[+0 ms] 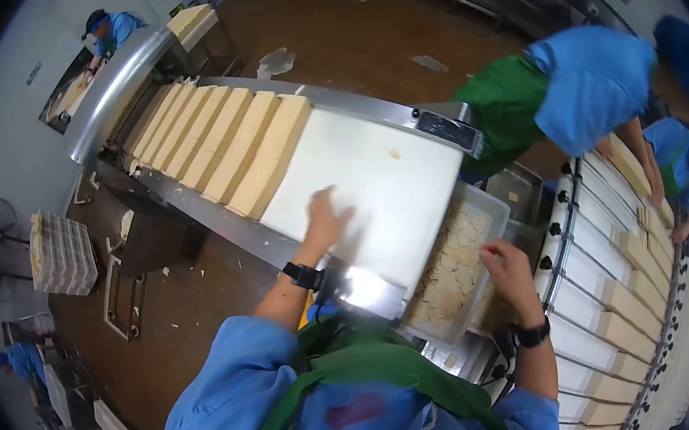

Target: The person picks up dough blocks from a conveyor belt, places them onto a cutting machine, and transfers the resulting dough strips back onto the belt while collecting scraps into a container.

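My left hand (328, 219) is over the white conveyor belt (356, 171), its fingers apart and slightly blurred, with nothing seen in it. Beyond it, long rows of stacked, thin cream-coloured sheets (269, 151) lie side by side across the belt; the closest row is a short way from my fingers. My right hand (511, 274) is above the right edge of a plastic bin (492, 207) that holds broken cream scraps (448, 267). Its fingers are curled in, and whatever they may hold is hidden. One small scrap (395, 155) lies on the belt.
A metal hood (118, 92) arches over the belt's far end. To the right, a person in a green apron (506, 103) leans over a second conveyor (574, 291) bearing cream stacks. Stacked crates (64, 255) stand at left. Scraps litter the brown floor (192, 296).
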Tool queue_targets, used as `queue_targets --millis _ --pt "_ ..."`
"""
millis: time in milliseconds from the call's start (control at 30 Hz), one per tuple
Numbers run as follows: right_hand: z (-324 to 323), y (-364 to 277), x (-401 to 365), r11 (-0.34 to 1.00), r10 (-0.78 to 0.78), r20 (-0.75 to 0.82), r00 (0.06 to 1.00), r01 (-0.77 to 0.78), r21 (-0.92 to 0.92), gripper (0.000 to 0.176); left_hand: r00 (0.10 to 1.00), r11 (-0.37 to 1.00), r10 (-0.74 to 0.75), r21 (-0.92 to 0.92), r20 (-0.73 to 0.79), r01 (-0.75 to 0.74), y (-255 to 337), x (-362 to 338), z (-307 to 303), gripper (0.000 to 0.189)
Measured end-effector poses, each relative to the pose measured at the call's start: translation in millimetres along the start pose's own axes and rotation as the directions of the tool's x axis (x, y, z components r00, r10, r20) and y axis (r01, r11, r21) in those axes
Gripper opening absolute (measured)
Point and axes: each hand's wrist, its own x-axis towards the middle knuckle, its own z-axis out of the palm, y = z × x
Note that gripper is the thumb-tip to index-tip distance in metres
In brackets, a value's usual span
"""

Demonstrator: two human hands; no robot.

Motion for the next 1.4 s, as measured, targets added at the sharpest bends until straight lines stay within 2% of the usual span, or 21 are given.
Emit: queue_targets --millis 33,67,133,233,300,367,467,633,733,800,833,900,933,1000,1033,1067,1200,1267,1300,1367,1400 --pt "23.9 -6.5 23.3 0.991 -0.125 -0.01 0.992 0.124 -0.049 0.019 0.992 0.98 -0.106 0.159 -0.069 0.116 -26.2 3.1 -20.6 0.079" --pt "46.9 -13.7 48.1 0.98 -0.191 -0.003 0.982 0.191 -0.059 0.02 0.945 0.92 -0.3 0.223 -0.134 0.323 -52.5 2.7 -37.8 0.089" --pt "98.9 -21.7 99.2 0.95 -0.302 -0.013 0.953 0.299 -0.086 0.022 0.871 0.789 -0.383 0.382 -0.308 0.481 -91.9 -1.6 -74.0 0.1" --pt "181.9 -31.5 169.8 0.938 -0.309 -0.03 0.951 0.299 -0.176 0.033 0.832 0.752 -0.446 0.366 -0.33 0.548 -139.6 -0.5 -105.3 0.098" --pt "235.8 -37.6 214.6 0.917 -0.255 0.027 0.967 0.251 -0.31 0.048 0.865 0.775 -0.39 0.394 -0.315 0.494 -155.8 1.7 -113.0 0.094" --pt "284.5 -59.7 247.6 0.888 -0.186 -0.022 0.982 0.158 -0.432 0.064 0.944 0.86 -0.316 0.392 -0.098 0.328 -160.9 5.4 -116.7 0.092" --pt "326.0 -113.6 295.5 0.917 -0.033 -0.009 0.999 0.027 -0.398 0.077 0.959 0.855 -0.276 0.439 -0.066 0.276 -154.3 8.0 -119.5 0.096" --pt "369.4 -177.9 359.4 0.895 0.011 0.015 1.0 -0.003 -0.447 0.077 0.973 0.836 -0.232 0.513 0.009 0.195 -147.7 12.2 -127.8 0.099" --pt "386.4 -198.2 389.0 0.904 0.043 0.033 0.999 -0.025 -0.427 0.074 0.908 0.843 -0.387 0.459 0.158 0.28 -130.8 23.6 -142.3 0.106" --pt "392.4 -204.5 395.9 0.904 0.097 0.039 0.995 -0.072 -0.422 0.074 0.881 0.834 -0.429 0.464 0.199 0.301 -128.2 30.0 -145.8 0.106" --pt "395.6 -203.9 394.4 0.893 0.044 0.033 0.998 -0.024 -0.45 0.075 0.849 0.822 -0.471 0.47 0.241 0.322 -126.3 30.9 -144.3 0.105" --pt "400.0 -182.4 400.6 0.895 0.018 -0.008 1.0 -0.02 -0.445 0.076 0.893 0.828 -0.385 0.515 0.233 0.222 -140.3 21.4 -131.3 0.1" --pt "397.2 -169.7 402.1 0.911 0.064 -0.032 0.997 -0.071 -0.407 0.075 0.858 0.835 -0.442 0.47 0.261 0.287 -130.1 28.4 -136.1 0.094" --pt "337.4 -190.6 368.7 0.913 0.292 -0.035 0.956 -0.29 -0.287 0.068 0.886 0.924 -0.309 0.329 0.346 0.194 -134.3 30.1 -135.9 0.081" --pt "321.4 -178.0 359.2 0.884 0.364 -0.086 0.927 -0.373 -0.28 0.072 0.915 0.951 -0.191 0.298 0.355 0.083 -138.1 28.6 -128.8 0.082" --pt "296.7 -165.5 344.3 0.858 0.422 -0.127 0.898 -0.441 -0.265 0.079 0.885 0.937 -0.259 0.324 0.387 0.133 -138.7 28.3 -116.0 0.083" --pt "204.2 -93.2 272.4 0.772 0.595 -0.268 0.758 -0.631 -0.074 0.084 0.796 0.984 -0.083 0.175 0.6 -0.029 -43.6 28.6 -96.3 0.078" --pt "179.6 -38.2 235.9 0.709 0.533 -0.504 0.68 -0.684 -0.173 0.089 0.698 0.995 -0.043 0.097 0.715 -0.038 -4.4 16.4 -69.0 0.071" --pt "166.5 -31.3 214.4 0.771 0.558 -0.465 0.687 -0.637 -0.016 0.092 0.693 0.994 -0.018 0.087 0.721 -0.066 5.7 9.9 -60.7 0.071" --pt "143.6 -22.7 181.0 0.773 0.603 -0.5 0.621 -0.61 0.174 0.094 0.77 0.995 0.017 0.069 0.638 -0.079 30.3 10.7 -57.8 0.069" --pt "132.6 -11.0 161.7 0.746 0.644 -0.53 0.552 -0.605 0.277 0.094 0.789 0.985 0.166 -0.052 0.592 -0.167 28.7 6.1 -45.0 0.068"
